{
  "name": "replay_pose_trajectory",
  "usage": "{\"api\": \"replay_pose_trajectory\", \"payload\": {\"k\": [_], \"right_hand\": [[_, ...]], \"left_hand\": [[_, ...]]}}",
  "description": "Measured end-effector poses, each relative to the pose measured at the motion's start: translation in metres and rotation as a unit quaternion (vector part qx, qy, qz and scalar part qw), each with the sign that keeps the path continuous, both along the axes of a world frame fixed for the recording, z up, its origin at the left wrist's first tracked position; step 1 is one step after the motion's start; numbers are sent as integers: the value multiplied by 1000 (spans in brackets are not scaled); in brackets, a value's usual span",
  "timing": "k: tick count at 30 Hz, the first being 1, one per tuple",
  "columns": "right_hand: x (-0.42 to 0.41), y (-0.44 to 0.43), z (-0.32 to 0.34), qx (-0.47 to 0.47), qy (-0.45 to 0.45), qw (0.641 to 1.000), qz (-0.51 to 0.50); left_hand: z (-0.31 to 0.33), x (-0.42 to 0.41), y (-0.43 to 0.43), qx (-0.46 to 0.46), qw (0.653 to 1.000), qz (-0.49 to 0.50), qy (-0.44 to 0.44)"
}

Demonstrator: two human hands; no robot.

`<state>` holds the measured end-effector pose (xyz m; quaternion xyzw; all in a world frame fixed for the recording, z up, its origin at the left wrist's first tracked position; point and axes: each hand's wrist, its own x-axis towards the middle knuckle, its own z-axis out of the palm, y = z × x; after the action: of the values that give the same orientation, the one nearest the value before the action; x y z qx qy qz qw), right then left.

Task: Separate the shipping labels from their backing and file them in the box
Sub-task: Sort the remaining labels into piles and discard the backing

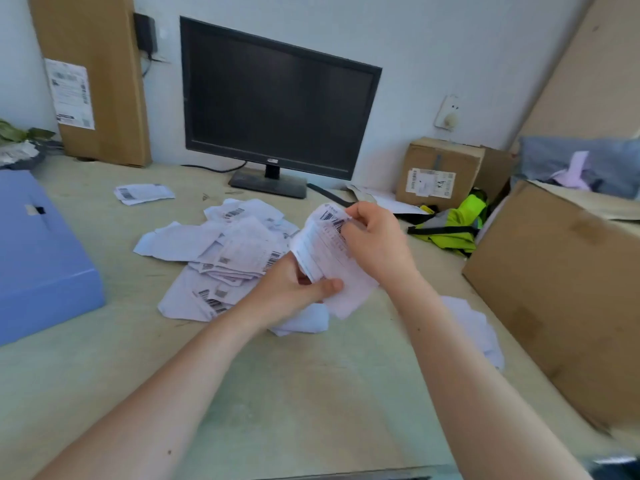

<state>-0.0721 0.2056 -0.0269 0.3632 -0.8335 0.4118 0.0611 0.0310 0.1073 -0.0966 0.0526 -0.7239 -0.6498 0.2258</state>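
1. Pale green desk (311, 393) set against a white wall, with a dark monitor (277, 98) at the back. Every place below is given from that monitor.
2. Straight in front of the monitor lies a loose pile (235, 251) of shipping labels, barcodes up, overlapping and unsorted. A stray label (143, 193) lies front-left of the monitor, apart from the pile.
3. Progress: I judge the task well short of done, since the pile is large.
   - A few blank white sheets (481, 330) lie well in front and to the right of the monitor, beside the right forearm. They may be shed backing, but I cannot be sure.
   - Nothing shows as filed. The blue box (41, 258), far to the front-left of the monitor, is closed.
   - The brown box (561, 306), to the front-right, does not show its inside.
   - I cannot tell which of the two is the filing box.
4. One label (329, 258) is held up in front of the monitor, above the near right edge of the pile, curled and slightly crumpled.
5. Left hand (294, 292): its grip pinches the label's lower edge, thumb on top and fingers beneath.
6. Right hand (377, 237): fingers curled, its grip pinching the upper end by the barcode — this looks like the peeling end. Whether the layers have begun to part is too small to tell.
7. Left to do, by my reading: peel this one, file it, then work through the pile.
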Motion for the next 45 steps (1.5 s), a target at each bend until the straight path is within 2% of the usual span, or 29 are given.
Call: {"api": "replay_pose_trajectory", "payload": {"k": [3,5,9,12,14,15,19,21,24,28,32,37,40,42,45], "right_hand": [[-17,22,10,79,18,996,-26],[-33,37,11,185,17,982,-47],[-50,60,4,432,52,893,-112],[-47,70,-6,515,69,842,-147],[-49,72,-14,545,84,821,-150],[-51,71,-17,535,93,828,-144],[-35,44,-18,345,30,937,-39],[-21,23,-21,297,-12,954,29],[-4,-3,-29,298,-116,942,102],[0,-28,-45,327,-104,934,96],[0,-46,-49,269,-154,947,80],[-1,-60,-59,193,-212,954,92],[-5,-64,-65,160,-217,956,119],[-7,-64,-67,108,-227,959,133],[-17,-63,-69,-7,-232,968,96]], "left_hand": [[-1,3,8,-5,998,-54,-17],[-3,4,10,-11,998,-51,-25],[-5,2,9,-35,999,7,-28],[-4,3,3,-32,998,56,-14],[-3,4,-2,-20,995,96,-2],[-3,4,-4,-14,993,120,8],[0,6,-24,27,975,219,38],[-1,8,-39,44,968,247,16],[-5,13,-59,0,957,281,-69],[-8,17,-68,-58,941,313,-112],[-14,15,-75,-44,942,277,-182],[-17,12,-77,-45,940,283,-188],[-17,12,-76,-44,940,286,-181],[-16,11,-74,-35,944,286,-163],[-15,11,-72,-24,946,287,-145]]}}
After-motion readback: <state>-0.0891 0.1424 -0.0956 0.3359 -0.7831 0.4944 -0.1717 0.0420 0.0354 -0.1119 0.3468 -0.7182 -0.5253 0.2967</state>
